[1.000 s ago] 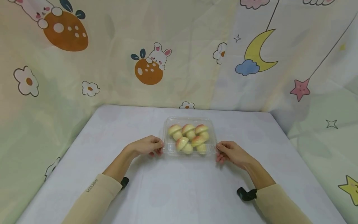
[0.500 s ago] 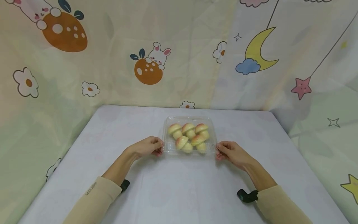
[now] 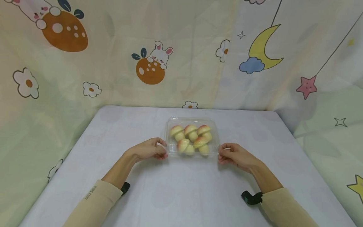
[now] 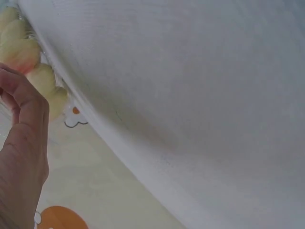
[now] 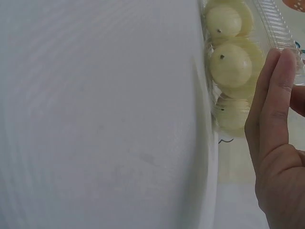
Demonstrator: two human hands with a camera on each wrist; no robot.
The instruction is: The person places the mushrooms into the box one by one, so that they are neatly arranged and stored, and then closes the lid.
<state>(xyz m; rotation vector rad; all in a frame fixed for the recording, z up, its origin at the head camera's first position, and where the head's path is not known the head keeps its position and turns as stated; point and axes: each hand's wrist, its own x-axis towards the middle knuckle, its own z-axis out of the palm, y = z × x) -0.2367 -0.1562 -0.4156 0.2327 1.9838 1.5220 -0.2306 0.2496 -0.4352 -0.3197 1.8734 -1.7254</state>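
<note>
A clear plastic box (image 3: 193, 121) with its lid down sits on the white table. Through the plastic show several mushroom-shaped pieces (image 3: 191, 130), pale yellow with reddish caps. My left hand (image 3: 148, 148) is at the box's near left corner, fingers loosely bent, with a gap between index finger and thumb. At the opposite corner my right hand (image 3: 236, 156) has its fingertips right at the rim. In the right wrist view its fingers (image 5: 276, 107) lie nearly straight beside the box edge, the thumb partly hidden behind them.
The white cloth-covered table (image 3: 181, 195) reaches back to a printed curtain (image 3: 113, 53) with rabbits, flowers and a moon. Another curtain side (image 3: 326, 142) hangs along the right. A black wrist camera (image 3: 251, 198) hangs below the right sleeve.
The left index finger and thumb have parted at the box corner, and the right fingers have loosened slightly. The box stays in about the same place; the head view has shifted slightly.
</note>
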